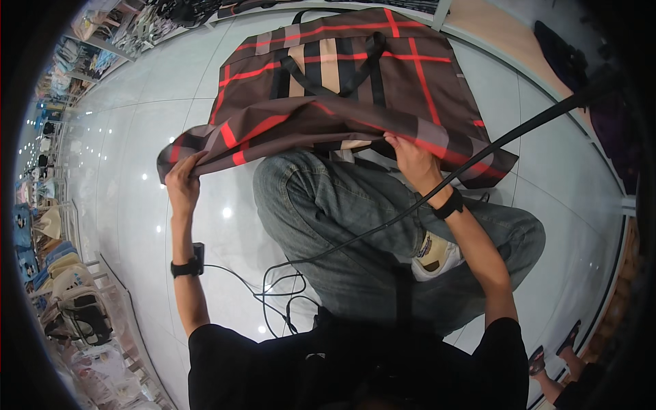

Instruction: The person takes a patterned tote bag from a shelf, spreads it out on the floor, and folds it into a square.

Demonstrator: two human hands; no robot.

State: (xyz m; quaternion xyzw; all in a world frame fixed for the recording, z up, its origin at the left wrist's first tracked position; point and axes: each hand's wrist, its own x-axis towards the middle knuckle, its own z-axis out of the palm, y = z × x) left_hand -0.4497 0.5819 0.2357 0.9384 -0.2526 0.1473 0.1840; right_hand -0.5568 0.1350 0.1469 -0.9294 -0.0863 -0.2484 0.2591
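A large brown fabric bag (394, 77) with red stripes and black strap handles lies on the floor in front of my crossed legs. Its near edge is lifted and bunched in a long fold. My left hand (184, 177) grips the left end of that fold. Farther right, my right hand (412, 159) pinches the edge between thumb and fingers, just above my jeans. One looped handle (333, 84) rests on the bag's upper face. What lies under the fold is mostly hidden.
A black cable (379, 225) crosses over my legs, with loops on the tiled floor (225, 205) at left. Shelves with bags (84, 318) line the left side. Another person's feet (551, 353) are at lower right.
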